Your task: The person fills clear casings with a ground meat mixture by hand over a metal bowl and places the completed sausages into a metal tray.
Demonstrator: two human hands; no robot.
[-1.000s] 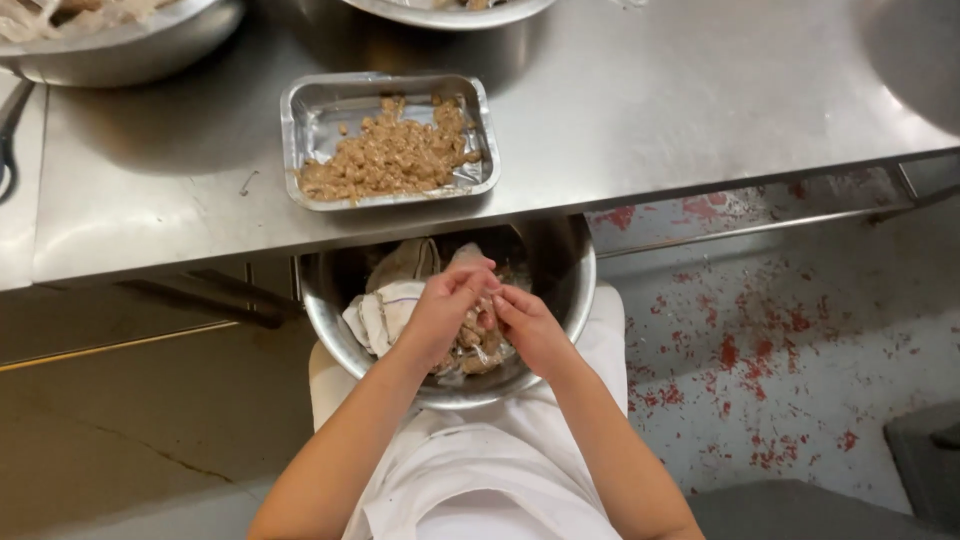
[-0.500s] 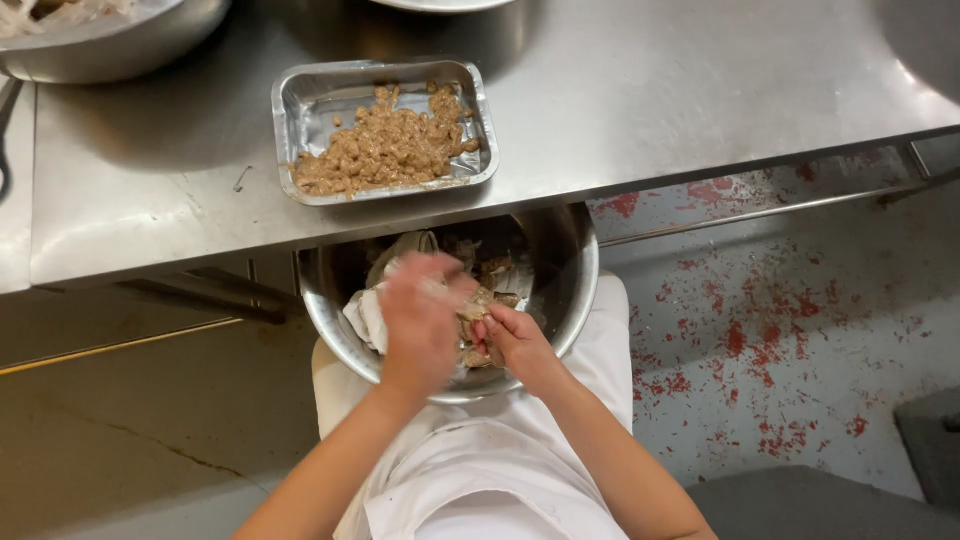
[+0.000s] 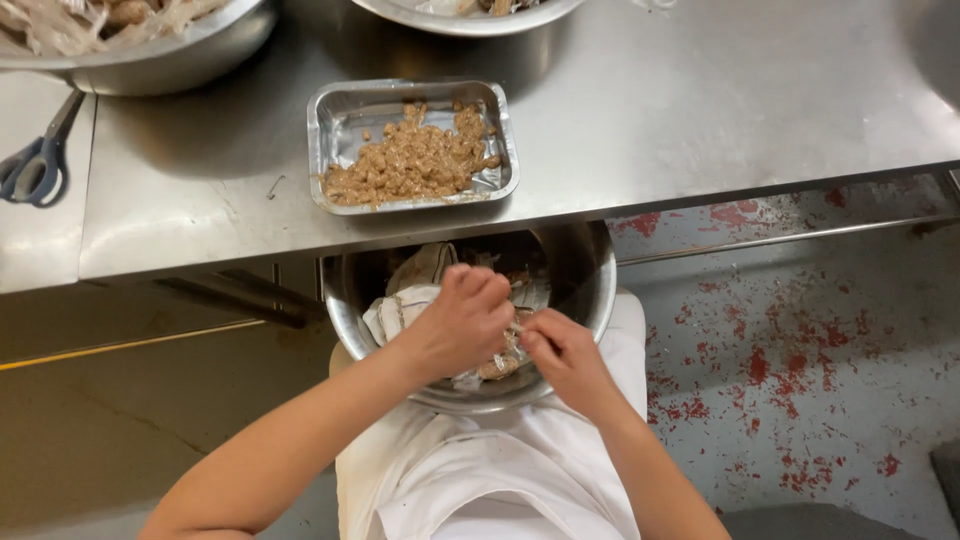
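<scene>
My left hand (image 3: 462,322) and right hand (image 3: 562,358) pinch pale shell scraps (image 3: 497,358) inside the round shiny metal bowl (image 3: 592,290) on my lap, at 6 o'clock from the small foil tray (image 3: 340,125) on the steel counter (image 3: 700,100).

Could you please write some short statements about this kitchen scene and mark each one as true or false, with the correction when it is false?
1. Both hands work inside a metal bowl held on the person's lap. True: the left hand and the right hand are over its contents.
2. The foil tray on the steel table is empty. False: it holds brown minced filling.
3. Scissors with blue handles lie at the table's left edge. True.
4. The foil tray sits on the floor. False: it is on the table, near its front edge.
5. The floor has red marks. True.
6. The right hand holds the scissors. False: nobody touches them.
</scene>
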